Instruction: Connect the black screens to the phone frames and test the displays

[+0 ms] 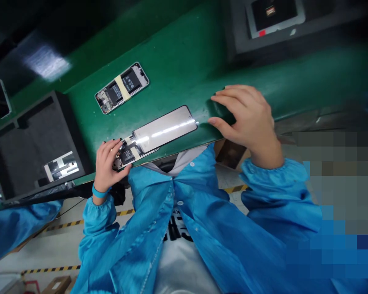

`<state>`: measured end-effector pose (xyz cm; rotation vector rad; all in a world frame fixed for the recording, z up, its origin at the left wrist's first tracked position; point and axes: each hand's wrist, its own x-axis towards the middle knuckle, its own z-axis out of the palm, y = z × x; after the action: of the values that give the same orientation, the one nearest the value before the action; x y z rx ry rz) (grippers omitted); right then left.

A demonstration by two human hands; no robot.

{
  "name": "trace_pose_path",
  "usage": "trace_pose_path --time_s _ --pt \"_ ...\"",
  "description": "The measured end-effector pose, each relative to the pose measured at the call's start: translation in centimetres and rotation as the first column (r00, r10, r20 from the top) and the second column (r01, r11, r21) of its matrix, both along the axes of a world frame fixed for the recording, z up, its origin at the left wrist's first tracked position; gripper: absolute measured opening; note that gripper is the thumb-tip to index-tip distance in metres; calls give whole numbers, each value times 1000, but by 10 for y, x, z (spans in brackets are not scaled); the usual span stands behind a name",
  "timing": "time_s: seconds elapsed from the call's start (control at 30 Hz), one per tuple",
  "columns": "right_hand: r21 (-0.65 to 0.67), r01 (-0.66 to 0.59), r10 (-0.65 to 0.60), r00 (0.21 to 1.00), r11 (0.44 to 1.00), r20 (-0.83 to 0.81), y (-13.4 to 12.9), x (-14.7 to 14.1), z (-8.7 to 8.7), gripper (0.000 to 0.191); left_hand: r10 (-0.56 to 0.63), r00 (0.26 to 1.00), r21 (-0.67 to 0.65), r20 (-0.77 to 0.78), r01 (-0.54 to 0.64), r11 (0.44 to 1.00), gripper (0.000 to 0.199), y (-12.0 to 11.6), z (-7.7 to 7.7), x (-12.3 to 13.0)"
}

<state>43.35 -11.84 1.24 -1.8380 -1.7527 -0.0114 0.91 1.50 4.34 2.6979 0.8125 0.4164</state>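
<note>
My left hand (108, 163), with a blue band at the wrist, grips the left end of an opened phone body (127, 156), thumb on the near edge and fingers over the far side. Its inner parts and a strip of pale tape show. A phone screen panel (165, 128) with a glossy, pale face lies over the right part of that body and sticks out past it. My right hand (243, 116) is to the right of the panel, apart from it, with fingers and thumb spread and nothing between them.
Another opened phone body (122, 88) with pale tape lies farther back on the green table (178, 61). At left is a black foam tray (70, 134) holding a phone part (61, 166). A dark tray (237, 45) with a grey-framed item stands at the back right.
</note>
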Motion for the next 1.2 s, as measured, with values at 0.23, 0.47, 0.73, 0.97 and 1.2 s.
trace_pose_path --time_s 0.23,0.47,0.73,0.97,1.2 --pt "76 -12 10 1000 997 26 1 -1 -1 43 12 1000 3 -22 -12 1000 76 0 1 1" --pt "56 6 -7 1000 998 19 1 -3 0 45 25 999 13 -20 -25 1000 72 0 -1 1" --pt "55 8 -10 999 998 33 2 -3 -1 47 53 999 33 -6 -53 998 70 -2 -4 2" --pt "38 30 -30 999 999 12 3 -4 0 45 39 996 45 78 -43 998 58 -3 -5 6" --pt "8 31 -31 999 999 -8 4 -5 -2 50 58 998 -21 -3 -58 998 71 0 -6 2"
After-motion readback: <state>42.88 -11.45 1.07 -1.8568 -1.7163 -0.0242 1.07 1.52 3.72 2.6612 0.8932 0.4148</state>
